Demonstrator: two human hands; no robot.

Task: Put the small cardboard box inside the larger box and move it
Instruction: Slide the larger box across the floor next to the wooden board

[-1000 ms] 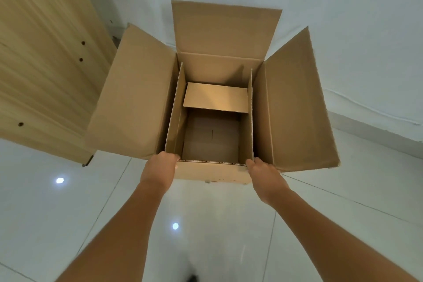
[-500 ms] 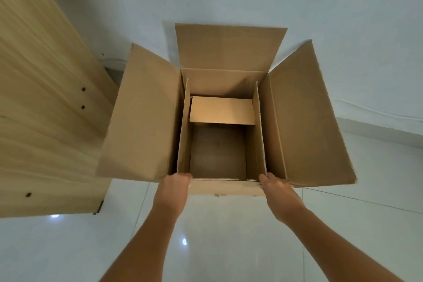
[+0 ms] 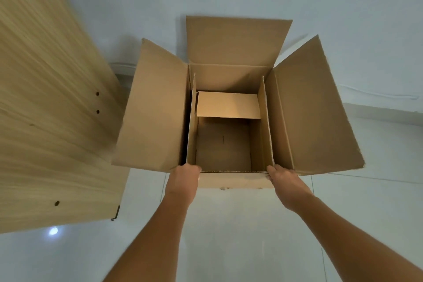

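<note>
Larger box point(image 3: 309, 110) near rim hides both hands' fingers.

Wooden panel point(image 3: 45, 110) left; white wall point(image 3: 343, 7); glossy tiled floor point(image 3: 240, 236)

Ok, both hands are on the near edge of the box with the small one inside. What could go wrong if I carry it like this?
1. Both hands, left and right, hold only the near rim of the big box; nothing shows support underneath, so it may tip away.
2. The small box sits loosely inside and could shift.
3. The open left flap is close to the wooden panel and might catch it.
</note>
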